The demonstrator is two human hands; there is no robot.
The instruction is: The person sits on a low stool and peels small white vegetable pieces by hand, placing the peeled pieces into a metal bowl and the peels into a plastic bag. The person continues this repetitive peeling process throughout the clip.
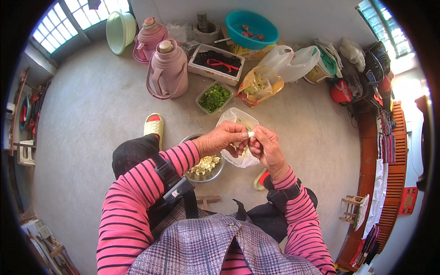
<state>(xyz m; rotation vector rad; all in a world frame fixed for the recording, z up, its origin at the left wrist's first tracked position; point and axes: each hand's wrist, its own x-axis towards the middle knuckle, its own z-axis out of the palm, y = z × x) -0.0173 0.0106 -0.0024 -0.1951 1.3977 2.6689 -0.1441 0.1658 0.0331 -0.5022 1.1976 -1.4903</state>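
Observation:
My left hand [222, 137] and my right hand [269, 150] meet at the fingertips, both closed on a small white piece [250, 134] that resembles a peeled clove. Its exact kind is too small to tell. Below them a thin white plastic bag [248, 161] lies open on the floor, with some pale bits inside, partly hidden by my fingers. Beneath my left forearm stands a steel bowl [219, 173] holding many pale yellow pieces [204, 165]; my left hand and sleeve cover part of its rim.
Past the bag are a tub of chopped greens [214, 97], a printed bag [260, 87] and a white foam box [189, 68]. Two pink thermoses [170, 68] stand left of these, a teal basin [252, 28] behind. My slippered foot [154, 124] is left of the bowl.

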